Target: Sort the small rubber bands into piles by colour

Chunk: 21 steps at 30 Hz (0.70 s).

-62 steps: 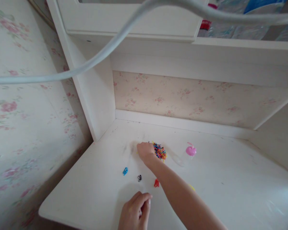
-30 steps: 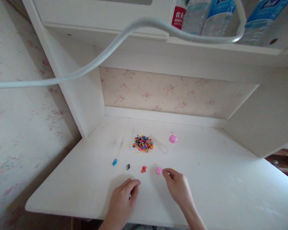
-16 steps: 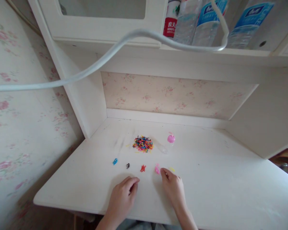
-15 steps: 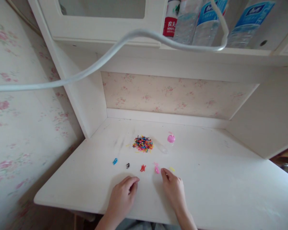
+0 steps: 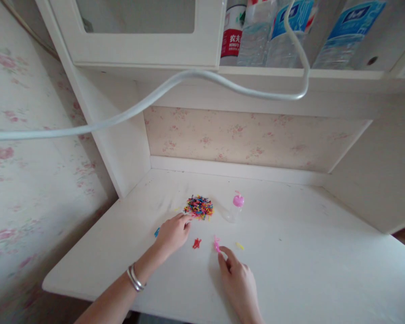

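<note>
A heap of small rubber bands (image 5: 200, 208) in many colours lies on the white desk. My left hand (image 5: 173, 233), a silver bangle on its wrist, reaches to the heap's near left edge; its fingers are curled together, and whatever is between them is hidden. My right hand (image 5: 238, 276) pinches thumb and forefinger at the near end of a small group of pink rubber bands (image 5: 216, 243). Red rubber bands (image 5: 196, 243) lie between the hands. Yellow rubber bands (image 5: 239, 246) sit right of the pink ones. Blue rubber bands (image 5: 157, 232) show partly behind my left hand.
Behind the pink group are a pink apple-shaped lid (image 5: 238, 200) and a clear plastic container (image 5: 232, 215). A white cable (image 5: 195, 74) hangs across the view above the desk (image 5: 307, 270). Plastic bottles (image 5: 256, 38) stand on the shelf overhead.
My left hand has moved forward to the heap, now covering the black bands' spot. My right hand has shifted slightly left and nearer me, its fingertips now at the pink bands.
</note>
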Motion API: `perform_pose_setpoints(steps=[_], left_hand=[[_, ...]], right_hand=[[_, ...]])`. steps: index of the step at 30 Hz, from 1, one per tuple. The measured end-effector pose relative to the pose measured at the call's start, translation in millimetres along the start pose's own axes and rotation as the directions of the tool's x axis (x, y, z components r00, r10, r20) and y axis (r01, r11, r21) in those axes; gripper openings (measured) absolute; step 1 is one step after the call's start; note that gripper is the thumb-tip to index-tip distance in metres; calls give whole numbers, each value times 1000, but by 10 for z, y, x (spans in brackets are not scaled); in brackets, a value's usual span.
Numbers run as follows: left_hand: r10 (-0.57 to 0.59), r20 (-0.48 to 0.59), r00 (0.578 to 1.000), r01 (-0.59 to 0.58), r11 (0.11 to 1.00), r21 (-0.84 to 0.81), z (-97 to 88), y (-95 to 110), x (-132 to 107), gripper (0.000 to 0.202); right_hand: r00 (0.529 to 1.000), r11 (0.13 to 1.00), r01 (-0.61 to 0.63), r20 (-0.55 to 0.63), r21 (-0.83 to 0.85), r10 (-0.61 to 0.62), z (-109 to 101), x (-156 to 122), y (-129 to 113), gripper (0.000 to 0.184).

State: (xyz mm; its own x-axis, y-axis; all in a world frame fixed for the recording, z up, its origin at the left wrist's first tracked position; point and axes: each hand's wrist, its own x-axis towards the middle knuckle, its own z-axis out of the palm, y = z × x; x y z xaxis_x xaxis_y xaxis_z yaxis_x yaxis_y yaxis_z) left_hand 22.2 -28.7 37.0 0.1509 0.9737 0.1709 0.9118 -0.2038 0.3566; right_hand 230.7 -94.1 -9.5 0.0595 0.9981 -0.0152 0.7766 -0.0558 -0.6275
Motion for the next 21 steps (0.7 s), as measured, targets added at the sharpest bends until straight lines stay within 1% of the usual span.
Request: perform_pose_setpoints(steps=[2, 5, 9, 12, 16, 18, 21], left_hand=[[-24, 48, 999, 19, 995, 103, 19, -22, 169, 28], [-24, 83, 996, 8, 980, 197, 59, -47, 329, 27], [3, 103, 995, -26, 974, 223, 120, -95, 427, 29], [-4, 102, 995, -19, 975, 221, 163, -133, 468, 29], [24, 107, 994, -49, 969, 244, 192, -157, 508, 28], [41, 110, 993, -68, 964, 257, 190, -160, 521, 29], [39, 106, 994, -66, 963, 262, 179, -164, 524, 29]], right_hand=[[1000, 1000, 7, 27, -18, -7, -36, 71, 12, 37], [997, 995, 25, 74, -99, -17, -124, 201, 26, 39], [990, 947, 56, 140, -315, -12, -244, 354, -8, 41], [982, 905, 116, 182, -410, -43, -299, 444, -72, 41], [969, 878, 197, 221, -436, -108, -314, 549, -143, 33], [968, 878, 206, 219, -432, -120, -307, 586, -156, 30], [975, 880, 187, 193, -436, -112, -299, 609, -146, 30]])
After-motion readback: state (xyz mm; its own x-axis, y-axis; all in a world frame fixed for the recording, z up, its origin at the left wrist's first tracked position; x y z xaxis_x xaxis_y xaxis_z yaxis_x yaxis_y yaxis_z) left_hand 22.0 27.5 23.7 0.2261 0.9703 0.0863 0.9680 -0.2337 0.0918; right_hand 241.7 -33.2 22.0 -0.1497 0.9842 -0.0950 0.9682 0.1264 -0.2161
